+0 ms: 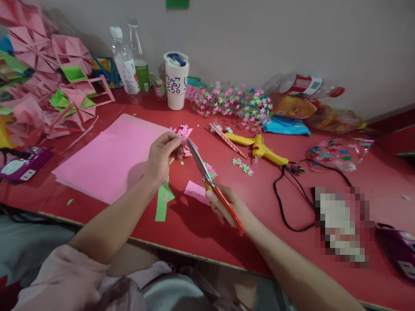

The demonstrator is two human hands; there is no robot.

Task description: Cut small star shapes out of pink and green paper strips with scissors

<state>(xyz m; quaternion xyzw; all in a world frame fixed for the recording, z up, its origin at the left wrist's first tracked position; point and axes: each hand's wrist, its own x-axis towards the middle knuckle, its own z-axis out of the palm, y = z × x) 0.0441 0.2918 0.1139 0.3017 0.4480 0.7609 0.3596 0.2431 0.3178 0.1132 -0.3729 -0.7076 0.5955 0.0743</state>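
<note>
My left hand (162, 157) pinches a pink scrap (184, 133), right hand (223, 203) grips scissors (228, 209); I'd turn paper, not blades (198, 160)

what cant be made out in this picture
All in the head view:
- What the left hand pinches: too small, and it blends into the pink scraps.
- Part of the right hand: hidden behind the scissors.
- The pixelated item: blocked out by the mosaic.
- The purple box: cut off by the right edge.
- The green piece: cut off by the top edge.
</note>
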